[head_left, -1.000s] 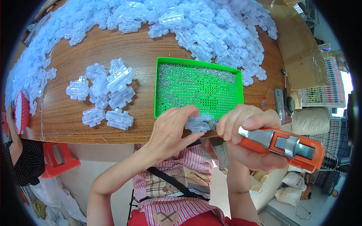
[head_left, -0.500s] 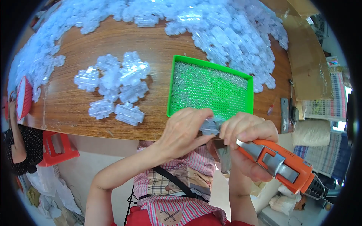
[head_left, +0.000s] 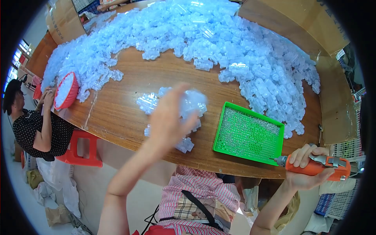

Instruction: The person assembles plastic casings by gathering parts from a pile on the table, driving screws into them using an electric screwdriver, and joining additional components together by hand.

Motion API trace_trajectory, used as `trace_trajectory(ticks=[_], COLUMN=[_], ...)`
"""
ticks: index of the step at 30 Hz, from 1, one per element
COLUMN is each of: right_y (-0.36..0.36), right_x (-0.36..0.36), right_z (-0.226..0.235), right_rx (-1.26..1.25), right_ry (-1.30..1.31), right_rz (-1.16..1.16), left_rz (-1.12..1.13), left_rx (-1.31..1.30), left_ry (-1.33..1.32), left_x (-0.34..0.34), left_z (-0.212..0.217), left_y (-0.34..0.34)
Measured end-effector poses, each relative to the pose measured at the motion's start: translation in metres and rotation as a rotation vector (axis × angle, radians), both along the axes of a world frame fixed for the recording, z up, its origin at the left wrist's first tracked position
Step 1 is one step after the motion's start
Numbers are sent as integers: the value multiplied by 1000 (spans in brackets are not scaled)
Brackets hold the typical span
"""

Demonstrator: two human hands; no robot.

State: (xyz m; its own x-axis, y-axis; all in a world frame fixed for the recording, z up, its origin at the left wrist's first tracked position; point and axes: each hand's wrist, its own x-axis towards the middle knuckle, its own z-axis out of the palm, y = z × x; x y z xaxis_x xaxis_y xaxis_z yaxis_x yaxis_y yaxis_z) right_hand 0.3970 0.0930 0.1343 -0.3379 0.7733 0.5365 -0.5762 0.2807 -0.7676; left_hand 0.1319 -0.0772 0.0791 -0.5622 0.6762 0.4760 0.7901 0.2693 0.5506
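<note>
My right hand is wrapped round an orange power screwdriver, whose tip points left at the near right corner of a green tray. Small metal screws or pins fill much of that tray, over a perforated bed. Smeared by motion, my left hand is over a small group of clear plastic pieces left of the tray. Its thumb and fingers look apart, with a blurred clear piece beside them. Whether the hand grips that piece does not show.
A big heap of clear plastic pieces curves along the table's far side. Cardboard stands along the right edge. At the left sit a red basket of pieces and a co-worker, beside a red stool.
My left hand has moved from the screwdriver's tip, where it held a clear piece, to the small group. The screwdriver has swung to the tray's corner. The view has shifted left.
</note>
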Motion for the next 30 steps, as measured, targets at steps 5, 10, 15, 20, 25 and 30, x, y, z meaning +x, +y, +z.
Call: trace_trajectory(ticks=[5, 10, 15, 20, 25, 30], right_y=[-2, -3, 0, -1, 2, 11], right_x=[0, -3, -7, -7, -2, 2], right_z=[-14, -13, -16, -20, -22, -26], right_rx=[-33, -4, -32, -4, -18, -25], right_ry=[-70, -93, -87, -114, -111, -193], right_rz=[-49, -48, -15, -24, -102, -132], left_rz=[77, -7, -36, -251, -246, -270], left_rx=[-406, -711, -583, -384, -431, -142], left_ry=[5, 62, 132, 516, 586, 364], left_x=[-76, -82, -113, -139, -154, -138], left_z=[6, 30, 20, -27, -55, -36], left_y=[-21, -3, 72, 132, 142, 118])
